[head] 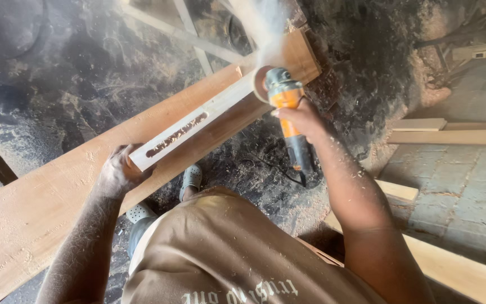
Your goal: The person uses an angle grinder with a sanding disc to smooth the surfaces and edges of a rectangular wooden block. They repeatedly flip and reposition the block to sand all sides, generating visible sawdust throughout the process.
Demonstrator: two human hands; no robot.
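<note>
The right hand has its fingers wrapped closed around the orange body of an angle grinder, whose sanding disc meets the far end of a pale wooden rail; a plume of fine dust rises just beyond the fingers. The left hand clamps the near end of the same rail, fingers curled tight over its end, just short of the long slot cut along the rail's upper face. The rail lies diagonally between the two hands on a broad plank that serves as the bench. For a clean result, it seems best to keep the disc flat to the surface, hold pressure light and even, and pin the rail firmly so it cannot creep. The cord hangs below the right fingers and should stay clear of the disc. Beyond, sawdust covers the floor, with loose boards to the right.
</note>
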